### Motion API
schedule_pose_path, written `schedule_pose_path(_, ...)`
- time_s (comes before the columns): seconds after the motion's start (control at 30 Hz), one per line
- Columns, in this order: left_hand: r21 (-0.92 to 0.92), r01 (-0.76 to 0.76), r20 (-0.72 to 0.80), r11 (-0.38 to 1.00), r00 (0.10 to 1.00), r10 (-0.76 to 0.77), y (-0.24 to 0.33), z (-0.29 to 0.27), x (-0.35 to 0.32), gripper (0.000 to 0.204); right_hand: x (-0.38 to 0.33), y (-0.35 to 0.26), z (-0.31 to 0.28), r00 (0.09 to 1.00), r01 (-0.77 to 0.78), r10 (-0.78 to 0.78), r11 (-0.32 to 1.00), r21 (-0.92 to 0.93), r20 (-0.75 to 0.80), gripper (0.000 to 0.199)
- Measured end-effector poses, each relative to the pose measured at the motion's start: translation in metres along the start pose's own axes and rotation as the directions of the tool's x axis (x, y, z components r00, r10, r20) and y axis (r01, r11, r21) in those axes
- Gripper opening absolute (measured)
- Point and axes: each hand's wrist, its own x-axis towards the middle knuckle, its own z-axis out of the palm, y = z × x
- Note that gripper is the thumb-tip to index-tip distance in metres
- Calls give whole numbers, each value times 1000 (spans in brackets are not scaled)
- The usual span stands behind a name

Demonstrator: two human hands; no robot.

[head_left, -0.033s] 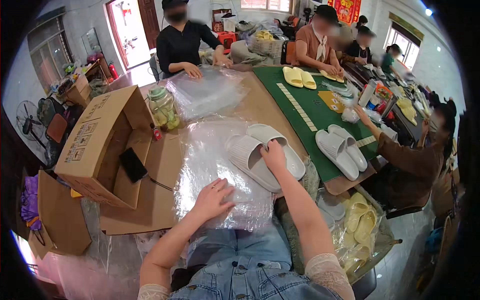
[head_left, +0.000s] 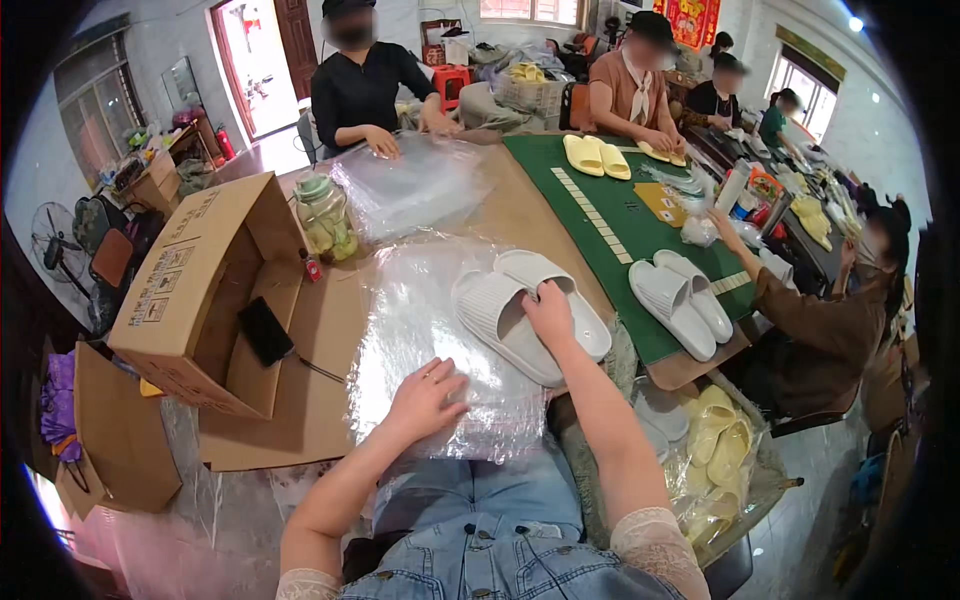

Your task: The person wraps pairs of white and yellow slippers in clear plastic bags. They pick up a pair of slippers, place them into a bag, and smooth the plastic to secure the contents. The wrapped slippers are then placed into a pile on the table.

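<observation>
While the left hand (head_left: 428, 398) lies loosely spread with its palm down on the near part of a stack of clear plastic bags (head_left: 410, 300), gripping nothing, the right hand (head_left: 548, 315) grasps a pair of pale grey slippers (head_left: 488, 302) with its fingers curled in where the two straps meet. That pair rests on the right side of the stack, toes pointing away from the wearer, heels reaching past the stack's right edge; how firmly the fingers press cannot be told. Left of the stack stands an open cardboard box (head_left: 185, 285) tipped on its side, with a black phone (head_left: 265, 332) at its opening, facing the stack. Just beyond the stack's far left corner are a lidded glass jar (head_left: 325, 215) and a small red bottle (head_left: 313, 266). Farther beyond the stack, a co-worker in black (head_left: 352, 90) has both hands at another pile of clear bags (head_left: 425, 180). To the stack's right, a green mat (head_left: 650, 237) carries a second grey pair (head_left: 665, 305), and nearer the wearer on that side sit bagged yellow slippers (head_left: 712, 425).
</observation>
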Motion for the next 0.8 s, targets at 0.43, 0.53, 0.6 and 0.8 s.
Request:
schedule_pose_path(0.43,-194,-38,-129,980,992,13,4,9,10,42,-52,7,-115,959,53,41,947,318,-281,23)
schedule_pose_path(0.53,-37,-107,-81,994,991,104,18,7,12,53,-76,-5,-147,964,29,82,913,407,-252,32)
schedule_pose_path(0.6,52,-94,-73,994,993,97,28,8,16,63,-95,-5,-160,969,-11,133,867,498,-210,33)
schedule_pose_path(0.8,223,44,82,974,995,-64,53,13,44,62,-138,-13,-177,985,-52,120,890,454,-122,28)
